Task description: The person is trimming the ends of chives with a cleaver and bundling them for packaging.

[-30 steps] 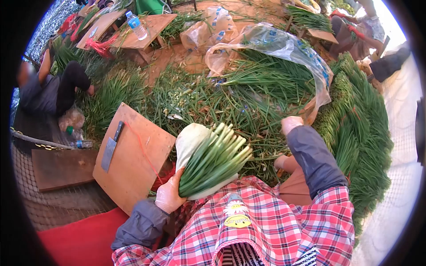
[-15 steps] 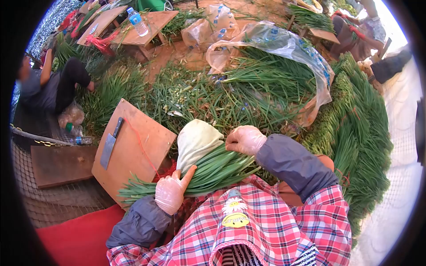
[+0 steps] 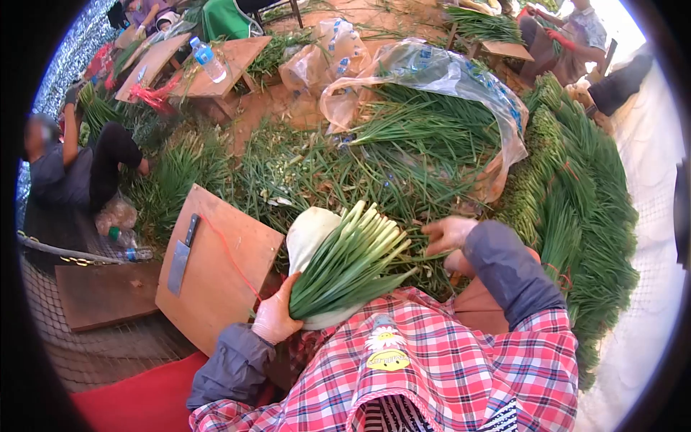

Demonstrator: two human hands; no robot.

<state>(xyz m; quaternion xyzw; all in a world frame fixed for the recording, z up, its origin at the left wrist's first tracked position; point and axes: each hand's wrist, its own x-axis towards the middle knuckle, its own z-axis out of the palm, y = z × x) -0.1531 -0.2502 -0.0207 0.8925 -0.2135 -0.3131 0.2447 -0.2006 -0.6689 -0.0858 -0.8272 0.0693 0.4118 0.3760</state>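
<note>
My left hand [image 3: 279, 313], in a thin clear glove, is wrapped round the leafy side of a bunch of garlic chives [image 3: 344, 268]. Their pale stem ends point up and to the right. Under and behind the bunch is a cream cloth [image 3: 309, 234], lying over my lap. Off to the right of the stems, my right hand [image 3: 452, 236] is apart from the bunch with its fingers spread, slightly blurred; I see nothing in it. A cleaver [image 3: 183, 255] with a black handle lies on a tilted wooden board [image 3: 223, 284] to my left, beside a red string [image 3: 229, 241].
Loose chives [image 3: 302, 169] litter the ground ahead. A clear plastic bag [image 3: 497, 90] partly covers more stalks. Stacked chives [image 3: 583, 216] line the right side. Another person [image 3: 79, 158] sits at the left; one more [image 3: 576, 43] is at far right. A water bottle [image 3: 209, 61] lies on a far board.
The bunch has turned so its stem ends show, up and to the right. My left hand now wraps round it. My right hand has moved right, away from the cloth.
</note>
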